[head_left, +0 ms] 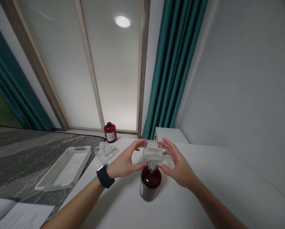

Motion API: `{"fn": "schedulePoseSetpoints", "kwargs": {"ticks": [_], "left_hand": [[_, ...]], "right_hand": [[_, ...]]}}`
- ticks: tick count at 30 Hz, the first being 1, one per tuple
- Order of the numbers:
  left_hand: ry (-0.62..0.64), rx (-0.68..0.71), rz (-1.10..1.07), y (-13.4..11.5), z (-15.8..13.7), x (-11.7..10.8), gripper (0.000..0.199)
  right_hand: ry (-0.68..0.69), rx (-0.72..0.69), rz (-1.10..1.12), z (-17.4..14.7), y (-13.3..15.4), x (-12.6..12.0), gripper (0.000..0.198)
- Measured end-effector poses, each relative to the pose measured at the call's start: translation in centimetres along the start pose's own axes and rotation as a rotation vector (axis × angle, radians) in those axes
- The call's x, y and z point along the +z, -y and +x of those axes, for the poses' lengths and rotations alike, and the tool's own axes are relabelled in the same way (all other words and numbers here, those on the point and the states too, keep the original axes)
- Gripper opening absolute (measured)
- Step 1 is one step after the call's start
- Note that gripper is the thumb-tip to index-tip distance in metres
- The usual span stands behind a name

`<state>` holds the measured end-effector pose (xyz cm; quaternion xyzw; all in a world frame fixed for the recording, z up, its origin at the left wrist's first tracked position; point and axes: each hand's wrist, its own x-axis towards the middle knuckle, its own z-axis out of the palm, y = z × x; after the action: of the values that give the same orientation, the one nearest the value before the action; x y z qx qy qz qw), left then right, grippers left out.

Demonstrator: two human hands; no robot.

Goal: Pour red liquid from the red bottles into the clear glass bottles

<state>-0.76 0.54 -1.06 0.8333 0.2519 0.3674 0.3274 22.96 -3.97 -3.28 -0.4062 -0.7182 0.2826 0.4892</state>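
Note:
A clear, squarish glass bottle [153,153] is upside down, its threaded neck pointing downward. My left hand [126,160] grips its left side between thumb and fingers. On the opposite side my right hand [178,165] holds it the same way, fingers near the base and thumb by the neck. Directly below stands a dark red bottle [150,184] with a pale label, upright on the white table [180,203]. The clear neck meets or overlaps its mouth; I cannot tell how far in it sits.
At the table's far left corner stands another red bottle [110,133] with a black cap. Crumpled clear plastic [105,153] lies nearer. A white basket [40,183] and an open book [20,216] are on the left. Behind are a white cabinet [172,135] and a green curtain [173,63].

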Motion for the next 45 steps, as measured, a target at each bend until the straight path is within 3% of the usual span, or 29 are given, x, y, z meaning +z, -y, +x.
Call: {"fn": "schedulePoseSetpoints", "kwargs": {"ticks": [24, 45], "left_hand": [[-0.008, 0.070, 0.121, -0.6, -0.1, -0.3, 0.069], [-0.023, 0.099, 0.200, -0.1, -0.4, -0.4, 0.072]], "right_hand": [[0.034, -0.076, -0.110, 0.1, 1.3, -0.6, 0.067], [0.046, -0.159, -0.267, 0.1, 2.0, -0.9, 0.072]]}}
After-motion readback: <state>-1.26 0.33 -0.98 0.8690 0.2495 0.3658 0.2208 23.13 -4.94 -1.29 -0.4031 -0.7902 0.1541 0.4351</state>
